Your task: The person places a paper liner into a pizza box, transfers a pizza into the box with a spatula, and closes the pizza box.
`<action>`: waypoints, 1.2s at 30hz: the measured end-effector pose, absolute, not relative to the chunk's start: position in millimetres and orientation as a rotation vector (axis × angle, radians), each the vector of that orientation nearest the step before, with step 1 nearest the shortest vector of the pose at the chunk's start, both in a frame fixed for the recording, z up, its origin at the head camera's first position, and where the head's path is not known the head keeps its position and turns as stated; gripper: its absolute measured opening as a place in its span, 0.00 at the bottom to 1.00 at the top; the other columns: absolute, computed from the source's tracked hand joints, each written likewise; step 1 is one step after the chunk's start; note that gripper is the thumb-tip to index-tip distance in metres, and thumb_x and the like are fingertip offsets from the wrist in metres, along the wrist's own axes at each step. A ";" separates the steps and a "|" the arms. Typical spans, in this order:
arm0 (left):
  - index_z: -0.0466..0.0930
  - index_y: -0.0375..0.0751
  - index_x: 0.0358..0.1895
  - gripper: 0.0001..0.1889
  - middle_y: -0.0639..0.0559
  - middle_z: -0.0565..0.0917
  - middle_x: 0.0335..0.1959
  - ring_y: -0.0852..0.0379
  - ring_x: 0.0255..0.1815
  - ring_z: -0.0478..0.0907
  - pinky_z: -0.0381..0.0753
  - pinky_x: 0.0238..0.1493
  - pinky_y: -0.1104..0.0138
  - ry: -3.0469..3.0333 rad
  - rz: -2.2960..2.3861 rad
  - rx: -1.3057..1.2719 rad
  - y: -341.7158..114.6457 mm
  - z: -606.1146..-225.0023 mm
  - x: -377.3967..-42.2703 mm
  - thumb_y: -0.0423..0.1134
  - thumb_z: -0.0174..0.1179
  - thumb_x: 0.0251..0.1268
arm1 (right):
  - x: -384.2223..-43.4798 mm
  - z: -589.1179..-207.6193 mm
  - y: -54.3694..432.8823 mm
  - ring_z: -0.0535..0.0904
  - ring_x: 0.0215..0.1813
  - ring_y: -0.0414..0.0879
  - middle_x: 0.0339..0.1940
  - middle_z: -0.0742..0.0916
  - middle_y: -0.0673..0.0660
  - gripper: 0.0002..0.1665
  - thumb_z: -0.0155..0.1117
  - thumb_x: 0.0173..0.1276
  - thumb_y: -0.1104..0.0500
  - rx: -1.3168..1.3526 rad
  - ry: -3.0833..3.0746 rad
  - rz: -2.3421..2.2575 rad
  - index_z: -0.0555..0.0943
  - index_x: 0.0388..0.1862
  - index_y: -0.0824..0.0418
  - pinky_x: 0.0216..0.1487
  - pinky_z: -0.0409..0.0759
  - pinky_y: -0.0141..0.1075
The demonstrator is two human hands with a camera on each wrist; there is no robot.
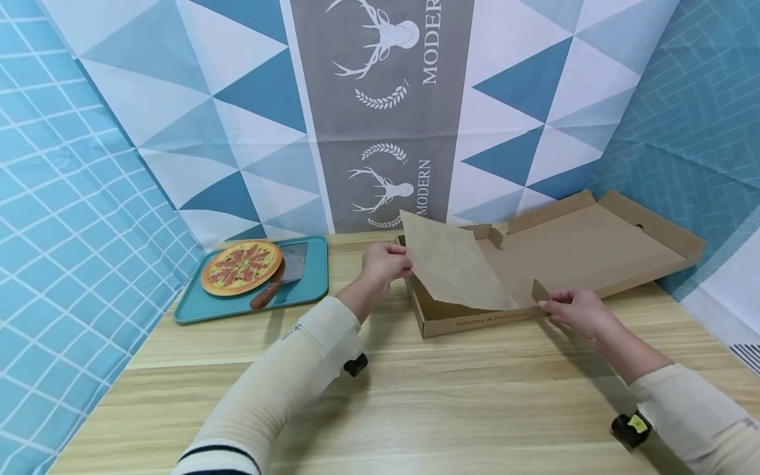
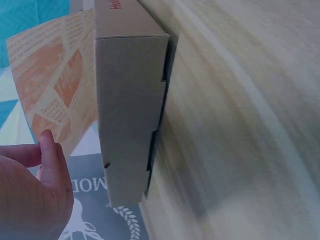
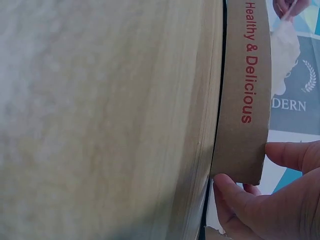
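Observation:
My left hand (image 1: pixel 382 267) pinches the left edge of a thin brown paper sheet (image 1: pixel 454 264), which slants up out of an opened cardboard pizza box (image 1: pixel 451 325). The left wrist view shows orange newspaper-style print on the underside of the paper (image 2: pixel 55 75). At the front right corner of the box, my right hand (image 1: pixel 576 313) holds the cardboard with thumb and fingers, beside a small upright flap (image 1: pixel 539 291). Red lettering, "Healthy & Delicious", runs along the front wall (image 3: pixel 245 90). The paper hides most of the box's inside.
Behind and to the right, the box lid (image 1: pixel 594 244) lies folded back. On the left, a teal tray (image 1: pixel 317 284) carries a pizza (image 1: pixel 240 267) and a wooden-handled pizza server (image 1: pixel 293 260). Patterned cloths (image 1: pixel 386 119) hang behind and beside the wooden table (image 1: pixel 415 402).

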State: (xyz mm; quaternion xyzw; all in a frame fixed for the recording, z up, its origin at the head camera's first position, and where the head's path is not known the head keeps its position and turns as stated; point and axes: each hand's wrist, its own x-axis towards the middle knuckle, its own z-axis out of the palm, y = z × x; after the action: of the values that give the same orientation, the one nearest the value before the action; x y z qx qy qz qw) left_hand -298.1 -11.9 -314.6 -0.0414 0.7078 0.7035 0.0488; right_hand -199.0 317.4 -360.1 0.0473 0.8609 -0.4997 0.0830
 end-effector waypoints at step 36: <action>0.81 0.40 0.16 0.04 0.54 0.78 0.09 0.57 0.13 0.75 0.70 0.13 0.71 3.018 0.781 -0.029 14.3 -311.4 -326.4 0.28 0.64 0.39 | -198.0 -364.6 318.7 0.79 0.49 0.54 0.58 0.68 0.83 0.38 0.56 0.74 0.59 0.076 2.620 -1.506 0.55 0.63 0.91 0.46 0.81 0.28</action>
State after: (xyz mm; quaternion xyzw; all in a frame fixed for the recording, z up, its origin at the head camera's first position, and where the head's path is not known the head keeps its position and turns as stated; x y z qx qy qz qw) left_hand -326.4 14.3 -311.4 -0.0094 0.9680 0.2505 0.0119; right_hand -198.0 318.7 -364.6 0.0250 0.8651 -0.4974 0.0591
